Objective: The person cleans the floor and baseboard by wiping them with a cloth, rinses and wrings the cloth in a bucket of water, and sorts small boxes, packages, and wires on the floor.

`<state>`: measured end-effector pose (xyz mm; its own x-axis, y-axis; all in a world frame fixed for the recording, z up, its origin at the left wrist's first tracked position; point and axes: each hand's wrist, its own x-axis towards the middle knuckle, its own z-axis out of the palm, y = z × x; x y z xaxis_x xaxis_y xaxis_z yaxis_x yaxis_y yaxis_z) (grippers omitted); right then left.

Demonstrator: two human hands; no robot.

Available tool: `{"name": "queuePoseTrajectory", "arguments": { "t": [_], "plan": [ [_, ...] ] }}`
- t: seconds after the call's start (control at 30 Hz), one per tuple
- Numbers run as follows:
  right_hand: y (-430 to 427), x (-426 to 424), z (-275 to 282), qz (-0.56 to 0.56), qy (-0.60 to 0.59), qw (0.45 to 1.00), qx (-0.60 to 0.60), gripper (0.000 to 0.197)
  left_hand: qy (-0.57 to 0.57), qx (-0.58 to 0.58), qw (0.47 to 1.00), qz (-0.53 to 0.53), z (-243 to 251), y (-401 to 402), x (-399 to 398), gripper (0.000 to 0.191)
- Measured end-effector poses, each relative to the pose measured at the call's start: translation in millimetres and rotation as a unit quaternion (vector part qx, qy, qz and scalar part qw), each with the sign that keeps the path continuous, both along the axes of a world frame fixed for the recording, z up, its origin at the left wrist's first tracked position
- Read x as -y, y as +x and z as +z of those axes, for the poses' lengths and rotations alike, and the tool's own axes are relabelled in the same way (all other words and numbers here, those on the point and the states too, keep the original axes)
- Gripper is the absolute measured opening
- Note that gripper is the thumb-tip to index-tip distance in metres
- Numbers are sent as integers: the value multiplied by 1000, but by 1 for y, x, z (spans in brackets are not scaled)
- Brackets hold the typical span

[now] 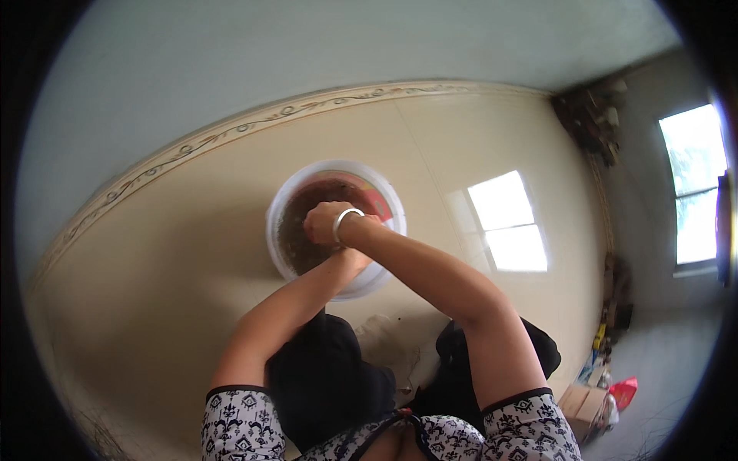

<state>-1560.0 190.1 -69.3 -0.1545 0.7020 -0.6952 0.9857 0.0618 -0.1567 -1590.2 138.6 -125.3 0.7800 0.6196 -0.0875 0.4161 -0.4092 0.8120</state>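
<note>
A round white plastic bucket or basin (277, 253) stands on the floor before me. Murky brown contents (297, 248), perhaps dirty water, fill much of it, and a red printed area (377, 201) shows along the inner right side. My right hand (326, 222), with a silver-coloured bangle (347, 222) at its wrist, hangs over the middle with fingers curled downward. Crossing beneath that wrist, my left hand (361, 259) reaches to the right side of the vessel and is mostly hidden. Whatever either hand may hold is out of sight.
Glossy beige floor tiles (190, 230) reflect a window (695, 184) on the right. A patterned border strip (242, 124) runs along the pale wall (288, 52). Cardboard boxes (579, 403) and a red bag (624, 392) lie at lower right. Dark clutter (588, 118) fills the far corner.
</note>
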Motion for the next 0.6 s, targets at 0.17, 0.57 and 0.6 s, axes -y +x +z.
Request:
{"name": "queuePoseTrajectory", "arguments": {
  "t": [0.17,0.57,0.6],
  "plan": [
    [-5,2,15,-69,13,997,-18,25,5,-68,993,-99,-1,-4,-9,31],
    [136,60,90,-388,-126,625,-665,44,-161,263,951,-19,120,-30,-78,41],
    [135,78,105,-384,-92,646,-653,44,-257,283,924,-18,127,-24,-74,41]
  ]
}}
